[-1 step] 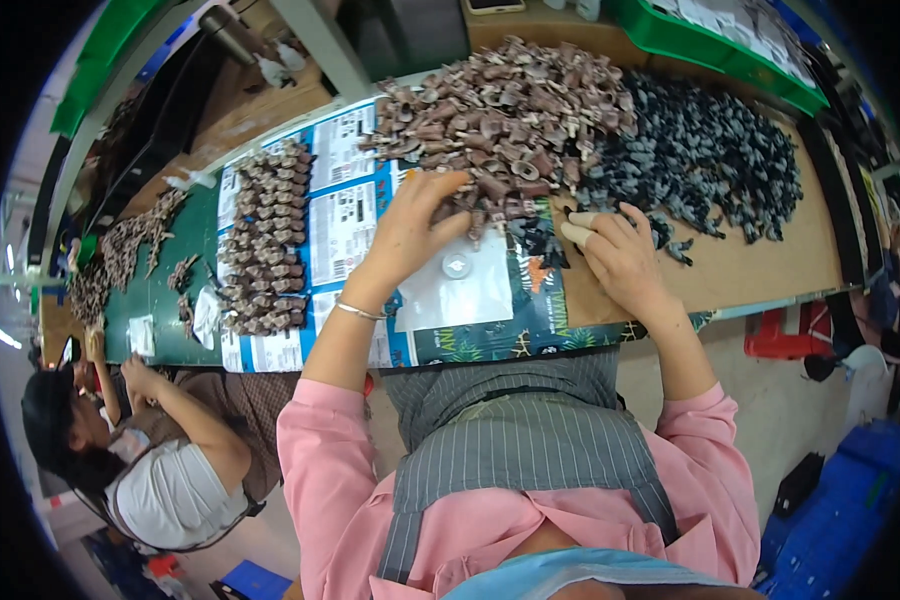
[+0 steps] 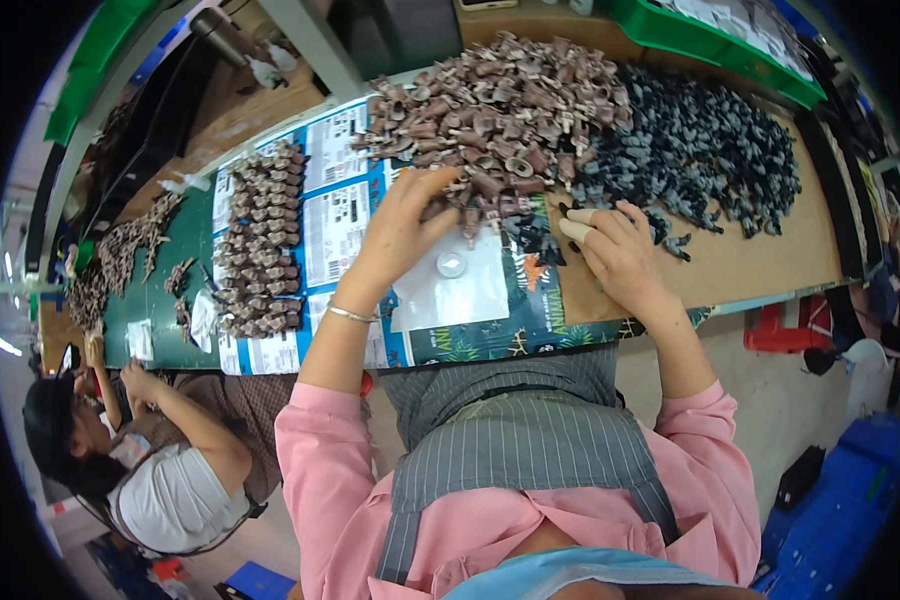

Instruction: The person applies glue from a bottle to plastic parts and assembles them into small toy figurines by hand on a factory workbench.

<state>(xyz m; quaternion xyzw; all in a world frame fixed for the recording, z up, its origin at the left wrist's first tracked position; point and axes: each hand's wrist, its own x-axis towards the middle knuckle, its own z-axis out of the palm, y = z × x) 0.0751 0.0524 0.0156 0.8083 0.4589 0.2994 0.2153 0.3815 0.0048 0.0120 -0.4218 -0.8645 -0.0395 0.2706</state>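
My left hand [image 2: 402, 232] reaches to the near edge of a heap of small brown molded plastic parts [image 2: 500, 110]. Its thumb and forefinger are apart, with brown parts between and beyond them. My right hand [image 2: 622, 258] is curled beside the heap of small black-and-grey molded parts [image 2: 700, 150], pale covers on some of its fingers. A dark tip shows at those fingers, but what they pinch is mostly hidden. Between my hands lie a few dark parts [image 2: 538, 243] and a clear plastic bag [image 2: 460, 292] with a round pale disc [image 2: 451, 264] on it.
Rows of brown assembled pieces [image 2: 262, 240] stand on printed sheets [image 2: 332, 235] to the left. Cardboard [image 2: 770, 262] lies under the dark heap. A green bin [image 2: 710, 45] stands at the back right. At the far left, a co-worker [image 2: 175, 490] sits by another brown pile [image 2: 120, 255].
My left thumb and forefinger have drawn slightly closer together at the brown heap. My right hand keeps nearly the same pose. The whole view has shifted a little.
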